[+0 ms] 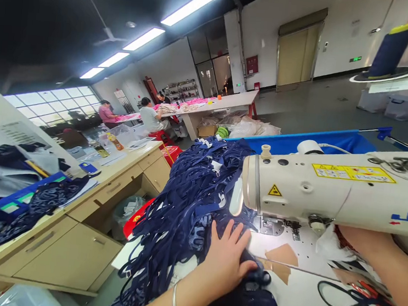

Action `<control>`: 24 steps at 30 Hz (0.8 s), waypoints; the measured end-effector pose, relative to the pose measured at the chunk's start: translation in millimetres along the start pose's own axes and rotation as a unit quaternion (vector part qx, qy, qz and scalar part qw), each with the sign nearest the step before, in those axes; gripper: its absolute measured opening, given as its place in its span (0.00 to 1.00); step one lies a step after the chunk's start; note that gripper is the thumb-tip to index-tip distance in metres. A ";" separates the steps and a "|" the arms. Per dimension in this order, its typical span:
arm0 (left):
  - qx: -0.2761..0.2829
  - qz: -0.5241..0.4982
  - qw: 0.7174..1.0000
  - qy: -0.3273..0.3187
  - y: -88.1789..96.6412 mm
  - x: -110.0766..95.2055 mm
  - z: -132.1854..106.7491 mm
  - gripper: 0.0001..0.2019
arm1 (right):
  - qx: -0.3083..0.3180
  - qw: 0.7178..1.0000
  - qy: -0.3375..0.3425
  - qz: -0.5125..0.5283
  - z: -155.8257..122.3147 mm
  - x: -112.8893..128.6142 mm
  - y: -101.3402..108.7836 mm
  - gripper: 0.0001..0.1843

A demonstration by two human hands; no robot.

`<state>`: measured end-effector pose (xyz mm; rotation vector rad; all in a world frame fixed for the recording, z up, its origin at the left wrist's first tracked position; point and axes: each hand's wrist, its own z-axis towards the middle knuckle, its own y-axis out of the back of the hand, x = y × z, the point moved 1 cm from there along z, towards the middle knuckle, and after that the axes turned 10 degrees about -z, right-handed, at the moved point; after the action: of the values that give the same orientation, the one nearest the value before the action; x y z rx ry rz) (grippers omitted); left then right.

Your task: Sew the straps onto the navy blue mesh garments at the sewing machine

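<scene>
My left hand (226, 257), with a bangle at the wrist, lies with fingers spread on navy fabric (201, 224) in front of the sewing machine (315, 186). Under the fingers is a lace-like patterned piece, with many narrow navy straps and white tags heaped behind. My right forearm (377, 254) reaches in from the right edge and passes beneath the machine's arm. The fingers of that hand are hidden behind the machine, so whatever they touch cannot be seen. Close to the forearm lie a white cloth scrap (335, 245) and a loop of navy strap (341, 298).
A blue cloth bin (298, 141) stands behind the machine. To the left is a wooden desk (56, 249) with bottles, papers and more navy fabric. A navy thread cone (391, 50) rises at upper right. Several people work at a far table (230, 100) with pink fabric.
</scene>
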<state>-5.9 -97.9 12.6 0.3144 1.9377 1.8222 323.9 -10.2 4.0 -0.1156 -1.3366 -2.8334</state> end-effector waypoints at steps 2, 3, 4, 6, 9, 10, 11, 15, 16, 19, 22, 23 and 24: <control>0.024 0.009 1.000 -0.001 0.5 21.7 -3.6 0.27 | -0.012 0.999 -0.002 0.034 0.1 -2.8 -2.5 0.41; 0.029 0.019 0.999 0.004 4.5 33.7 -4.2 0.24 | -0.014 0.999 -0.003 0.047 0.3 -4.6 -4.2 0.42; 0.033 0.030 0.999 0.002 10.2 44.4 -4.3 0.23 | -0.015 0.999 -0.002 0.049 0.6 -6.4 -6.1 0.42; 0.043 0.045 0.998 -0.023 23.3 57.3 -3.7 0.24 | -0.015 0.999 0.000 0.044 1.0 -9.6 -10.4 0.44; 0.053 0.042 0.996 -0.059 35.8 48.8 -4.7 0.24 | -0.018 1.000 0.011 0.022 1.5 -13.0 -17.0 0.41; 0.046 0.030 0.997 -0.050 35.9 39.4 -6.0 0.23 | -0.022 1.000 0.016 0.014 1.5 -13.8 -18.9 0.38; 0.031 0.013 0.999 -0.026 33.5 28.4 -7.7 0.22 | -0.026 0.999 0.023 0.007 1.3 -14.4 -20.7 0.35; -0.036 -0.046 0.993 0.100 6.1 -6.3 -12.8 0.32 | -0.020 0.999 0.039 -0.010 -0.9 -15.5 -26.9 0.31; -0.044 -0.047 0.990 0.122 -1.4 -6.8 -12.0 0.35 | -0.017 0.999 0.040 -0.011 -1.5 -15.4 -28.0 0.30; -0.047 -0.033 0.986 0.154 -13.5 14.5 -3.0 0.35 | -0.040 0.998 0.045 -0.002 -2.7 -13.9 -27.9 0.30; -0.023 -0.004 0.991 0.132 -7.8 50.5 12.0 0.30 | -0.072 0.996 0.048 0.005 -3.1 -10.8 -22.7 0.29; -0.011 0.008 0.993 0.116 -3.8 61.2 17.2 0.29 | -0.076 0.996 0.051 0.004 -3.0 -9.7 -20.2 0.29; 0.000 0.021 0.995 0.099 0.6 70.3 22.5 0.28 | -0.078 0.995 0.057 0.003 -2.6 -8.6 -17.6 0.29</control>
<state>-56.3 -45.4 0.7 0.1812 2.0781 1.9449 331.6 -1.2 -11.9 0.0403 -1.0909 -2.8878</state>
